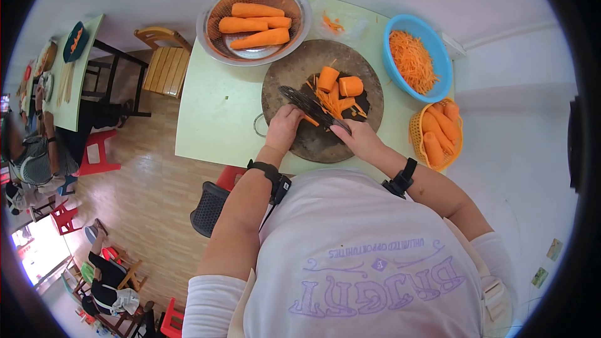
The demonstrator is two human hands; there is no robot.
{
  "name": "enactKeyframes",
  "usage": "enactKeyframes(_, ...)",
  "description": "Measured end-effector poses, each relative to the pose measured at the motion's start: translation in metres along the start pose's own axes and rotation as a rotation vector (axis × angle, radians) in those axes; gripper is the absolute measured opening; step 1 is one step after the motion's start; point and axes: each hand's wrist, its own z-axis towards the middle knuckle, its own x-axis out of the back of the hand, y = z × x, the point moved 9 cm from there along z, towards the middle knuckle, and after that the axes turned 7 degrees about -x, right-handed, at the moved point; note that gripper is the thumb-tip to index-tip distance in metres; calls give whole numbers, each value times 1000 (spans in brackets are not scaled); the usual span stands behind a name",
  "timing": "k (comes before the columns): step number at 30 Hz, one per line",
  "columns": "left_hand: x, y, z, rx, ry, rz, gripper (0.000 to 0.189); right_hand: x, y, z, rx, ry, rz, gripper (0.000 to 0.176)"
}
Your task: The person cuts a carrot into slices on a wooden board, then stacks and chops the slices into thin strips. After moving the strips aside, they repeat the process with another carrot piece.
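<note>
A round, dark chopping board [282,69] lies on the table below me. My right hand [362,139] grips the handle end of a dark-bladed knife [305,101], which slants across the board to the upper left. On the near side of the blade, the closed fingers of my left hand [285,128] pinch a thin carrot piece [310,121]. Beyond the knife sit two thick carrot chunks, one standing [328,79] and one to its right [350,86]. Cut carrot strips [341,105] are heaped between them and the blade.
A metal bowl [203,28] holds several peeled carrots at the back left. To the right stand a blue basin [446,56] of shredded carrot and a yellow basket [416,134] of carrots. A plastic bag [350,25] lies behind the board. Other people sit at left, near a wooden chair [166,75].
</note>
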Motion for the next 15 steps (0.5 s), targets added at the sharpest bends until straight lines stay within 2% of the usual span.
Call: enactKeyframes(15,1,2,1,-7,-8,8,8,-1,-2,4,13,-37,-53,49)
